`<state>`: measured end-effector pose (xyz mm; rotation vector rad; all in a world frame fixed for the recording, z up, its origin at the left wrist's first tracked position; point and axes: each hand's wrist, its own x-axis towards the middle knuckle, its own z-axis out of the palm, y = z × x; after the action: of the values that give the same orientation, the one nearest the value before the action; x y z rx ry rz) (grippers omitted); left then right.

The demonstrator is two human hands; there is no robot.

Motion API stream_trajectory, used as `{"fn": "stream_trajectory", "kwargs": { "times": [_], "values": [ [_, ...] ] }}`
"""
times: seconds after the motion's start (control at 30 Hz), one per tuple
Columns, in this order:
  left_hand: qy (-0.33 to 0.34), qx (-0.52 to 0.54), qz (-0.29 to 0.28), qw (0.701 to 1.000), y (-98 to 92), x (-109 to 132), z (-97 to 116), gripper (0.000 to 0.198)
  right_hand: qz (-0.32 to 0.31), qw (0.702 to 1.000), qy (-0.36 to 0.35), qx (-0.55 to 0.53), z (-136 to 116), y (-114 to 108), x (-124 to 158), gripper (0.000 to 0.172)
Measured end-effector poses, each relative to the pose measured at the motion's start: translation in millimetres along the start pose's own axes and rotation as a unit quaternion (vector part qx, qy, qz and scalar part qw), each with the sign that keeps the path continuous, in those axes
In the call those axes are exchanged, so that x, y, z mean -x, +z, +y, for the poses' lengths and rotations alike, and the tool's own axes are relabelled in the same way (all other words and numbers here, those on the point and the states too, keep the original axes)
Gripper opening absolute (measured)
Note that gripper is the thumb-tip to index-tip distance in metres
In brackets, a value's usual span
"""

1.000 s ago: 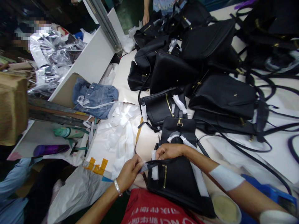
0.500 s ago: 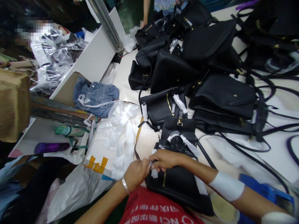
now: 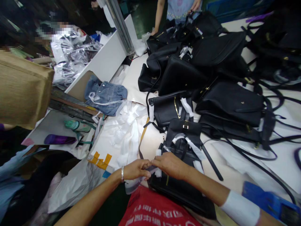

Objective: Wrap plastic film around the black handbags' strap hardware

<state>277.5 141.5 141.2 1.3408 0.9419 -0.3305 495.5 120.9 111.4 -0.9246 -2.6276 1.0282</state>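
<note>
Black bag [image 3: 183,193] lies on the counter [image 3: 149,144] close to the person, its near side beside a red cloth [image 3: 152,207] with white lettering. At the bag's left edge, the left hand [image 3: 137,169] has thumb and fingers pinched on a clear plastic strip [image 3: 132,187], whose loose end dangles to the left of the bag. The right hand [image 3: 172,165] is over the bag, fingers bent and fingertips almost meeting the left ones; from where I stand I can't tell whether it grips anything. White wrapping [image 3: 158,153] shows by those fingertips, at the bag's left edge. Just beyond the bag lies a black flap [image 3: 175,127] with a gold buckle [image 3: 185,126]; I can't tell if the two are joined. Farther beyond the bag, other black bags [image 3: 231,103] crowd together. White strips [image 3: 127,121] lie heaped to its left, and a blue object [image 3: 265,197] sits to its right.
</note>
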Motion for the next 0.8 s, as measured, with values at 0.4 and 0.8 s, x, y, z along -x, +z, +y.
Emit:
{"fn": "stream_trajectory", "kwargs": {
  "times": [0.4,0.8],
  "values": [
    [-0.053,-0.242,0.203,0.947,44.2,19,-9,0.01,-0.044,0.973,0.039,-0.224,7,-3,13,0.044],
    [-0.026,0.247,-0.062,0.967,39.3,17,-5,0.031,0.041,0.998,0.003,-0.049,-5,6,2,0.011]
  ]
}}
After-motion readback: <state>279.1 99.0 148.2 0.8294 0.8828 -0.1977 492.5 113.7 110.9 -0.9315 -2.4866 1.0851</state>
